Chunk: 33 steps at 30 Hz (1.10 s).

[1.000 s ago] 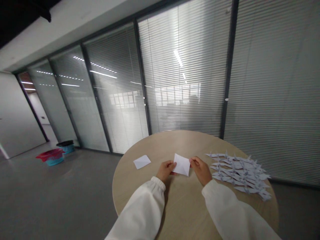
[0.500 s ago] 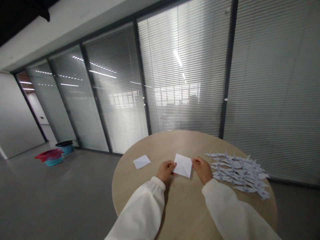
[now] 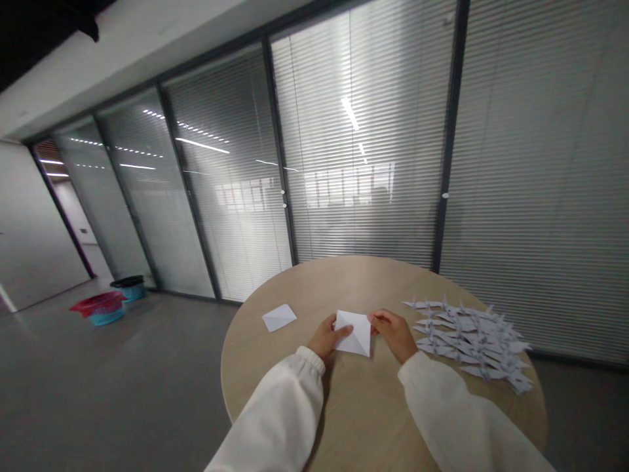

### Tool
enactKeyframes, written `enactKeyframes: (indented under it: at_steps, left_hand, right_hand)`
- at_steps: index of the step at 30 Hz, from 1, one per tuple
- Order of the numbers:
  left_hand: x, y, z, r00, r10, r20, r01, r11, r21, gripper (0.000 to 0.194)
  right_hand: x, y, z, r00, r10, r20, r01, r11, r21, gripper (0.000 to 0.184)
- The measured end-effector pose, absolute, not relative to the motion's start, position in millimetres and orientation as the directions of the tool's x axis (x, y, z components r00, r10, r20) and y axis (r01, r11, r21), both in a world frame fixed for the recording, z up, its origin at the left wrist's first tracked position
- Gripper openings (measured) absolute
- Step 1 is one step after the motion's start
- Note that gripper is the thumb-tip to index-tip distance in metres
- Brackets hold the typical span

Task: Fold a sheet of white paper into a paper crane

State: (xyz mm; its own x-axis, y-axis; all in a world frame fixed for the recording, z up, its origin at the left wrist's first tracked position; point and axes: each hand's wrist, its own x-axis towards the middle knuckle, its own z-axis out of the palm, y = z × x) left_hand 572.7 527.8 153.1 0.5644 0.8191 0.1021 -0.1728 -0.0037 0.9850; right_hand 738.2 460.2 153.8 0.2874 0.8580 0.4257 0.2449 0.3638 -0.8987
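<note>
Left hand [image 3: 325, 337] and right hand [image 3: 394, 334] grasp a white paper square [image 3: 352, 334] by opposite sides, just above the lower centre of a round wooden table [image 3: 363, 406]. A second sheet [image 3: 279, 318] lies to its left, with folded paper cranes [image 3: 466, 341] massed at right.

Two bare hands are out in front of the person, low down, and they face each other. The left hand [image 3: 326, 337] reaches in from the left, with its fingers together and pointing to the right. The right hand [image 3: 395, 334] reaches in from the right, with its fingers bent a little and pointing to the left. The two hands are near each other but do not touch. Both arms come up from the bottom of the view in big white sleeves. The left sleeve [image 3: 278, 413] has a snug, puffy cuff at the wrist, and the right sleeve [image 3: 455, 413] ends at the wrist too.
</note>
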Motion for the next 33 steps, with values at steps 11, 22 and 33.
enactKeyframes:
  at_steps: [11, 22, 33]
  left_hand:
    - [568, 536, 148, 0.484, 0.871, 0.087, -0.165, -0.006, 0.986, 0.037]
    - [568, 537, 149, 0.447, 0.892, 0.075, -0.265, 0.052, 0.963, 0.041]
    - [571, 531, 155, 0.443, 0.89, 0.103, -0.291, 0.034, 0.956, 0.038]
  right_hand:
    - [732, 453, 155, 0.006, 0.699, 0.715, 0.577, 0.582, -0.573, 0.032]
    - [729, 454, 150, -0.101, 0.727, 0.679, 0.649, 0.566, -0.509, 0.033]
    - [732, 457, 146, 0.021, 0.774, 0.632, 0.504, 0.538, -0.676, 0.038]
